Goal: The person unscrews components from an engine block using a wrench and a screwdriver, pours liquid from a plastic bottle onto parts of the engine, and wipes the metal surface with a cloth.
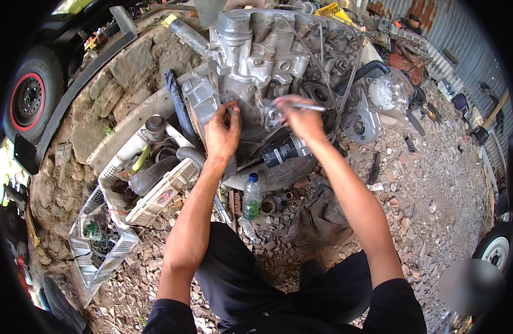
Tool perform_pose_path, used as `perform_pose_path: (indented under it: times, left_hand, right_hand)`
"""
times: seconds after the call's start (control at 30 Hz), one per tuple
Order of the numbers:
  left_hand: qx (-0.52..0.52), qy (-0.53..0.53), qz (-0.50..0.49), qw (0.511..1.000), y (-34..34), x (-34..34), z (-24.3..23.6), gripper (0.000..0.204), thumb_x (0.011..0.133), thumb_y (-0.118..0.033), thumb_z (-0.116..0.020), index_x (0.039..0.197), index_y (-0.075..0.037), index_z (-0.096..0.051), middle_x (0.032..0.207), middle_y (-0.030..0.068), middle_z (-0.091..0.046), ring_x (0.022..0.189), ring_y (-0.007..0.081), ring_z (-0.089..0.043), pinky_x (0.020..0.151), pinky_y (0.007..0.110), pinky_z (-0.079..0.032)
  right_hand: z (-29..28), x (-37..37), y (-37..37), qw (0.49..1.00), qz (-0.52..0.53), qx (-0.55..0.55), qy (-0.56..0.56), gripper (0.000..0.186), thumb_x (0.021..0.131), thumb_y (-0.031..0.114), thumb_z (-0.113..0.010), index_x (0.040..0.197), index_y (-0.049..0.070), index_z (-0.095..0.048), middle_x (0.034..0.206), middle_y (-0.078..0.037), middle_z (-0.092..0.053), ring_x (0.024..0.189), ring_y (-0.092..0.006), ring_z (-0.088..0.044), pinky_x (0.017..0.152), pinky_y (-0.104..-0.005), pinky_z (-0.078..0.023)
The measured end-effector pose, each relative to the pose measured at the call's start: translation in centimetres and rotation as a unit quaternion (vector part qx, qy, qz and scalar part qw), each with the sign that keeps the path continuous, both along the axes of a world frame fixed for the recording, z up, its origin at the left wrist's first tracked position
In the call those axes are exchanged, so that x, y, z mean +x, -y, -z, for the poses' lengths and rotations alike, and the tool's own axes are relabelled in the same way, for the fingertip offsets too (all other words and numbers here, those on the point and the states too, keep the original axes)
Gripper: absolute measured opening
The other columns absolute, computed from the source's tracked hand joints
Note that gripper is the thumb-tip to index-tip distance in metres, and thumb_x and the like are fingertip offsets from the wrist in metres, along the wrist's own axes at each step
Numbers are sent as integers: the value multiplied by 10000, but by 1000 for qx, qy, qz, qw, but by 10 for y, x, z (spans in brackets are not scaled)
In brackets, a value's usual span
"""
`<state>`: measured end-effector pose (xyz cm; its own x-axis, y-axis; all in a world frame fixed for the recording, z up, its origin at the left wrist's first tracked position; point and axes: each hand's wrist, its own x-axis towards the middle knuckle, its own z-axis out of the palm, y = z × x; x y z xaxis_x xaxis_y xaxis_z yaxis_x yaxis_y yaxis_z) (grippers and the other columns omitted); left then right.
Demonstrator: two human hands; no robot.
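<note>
In front of me stands a grey metal engine [262, 64] with cast ribs, ports and bolts. My left hand [222, 132] is at its lower left, beside a ribbed grey casting [199, 97]. The fingers are curled together there, and whatever is between them is too small to name. My right hand [302, 119], smeared by motion, grips a shiny metal wrench [312, 106] against the engine's front, near a round fitting [272, 116]. Below the wrench sits a black oil filter [281, 153]. A tyre [273, 175] lies under the engine.
A clear plastic bottle [251, 197] with a blue cap stands on the rubble between my knees and the engine. To the left is a broken white crate [162, 192] holding hoses and parts. A grey gearbox-like housing [381, 94] lies at right. Stones [131, 61] edge the left.
</note>
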<state>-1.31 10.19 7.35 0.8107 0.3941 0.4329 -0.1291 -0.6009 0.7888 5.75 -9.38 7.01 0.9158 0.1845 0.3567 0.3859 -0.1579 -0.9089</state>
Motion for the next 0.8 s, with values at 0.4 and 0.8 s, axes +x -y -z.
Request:
perform_pose_path:
  times: [0.4, 0.8]
  left_hand:
    - [49, 57, 57, 996, -8, -7, 7, 358, 940, -232, -640, 1246, -45, -627, 754, 106, -667, 638, 266, -634, 653, 374, -504]
    - [9, 74, 86, 994, -15, -7, 14, 484, 897, -111, -688, 1357, -55, -547, 1018, 86, -654, 766, 167, -653, 716, 319, -532]
  right_hand:
    - [-14, 9, 3, 949, 101, -130, 269, 146, 899, 134, -640, 958, 65, -754, 851, -97, -758, 636, -154, -682, 626, -272, -533]
    - [-42, 24, 41, 989, -28, -138, -54, 211, 908, 150, -591, 977, 34, -753, 671, -114, -703, 595, -143, -696, 596, -293, -569]
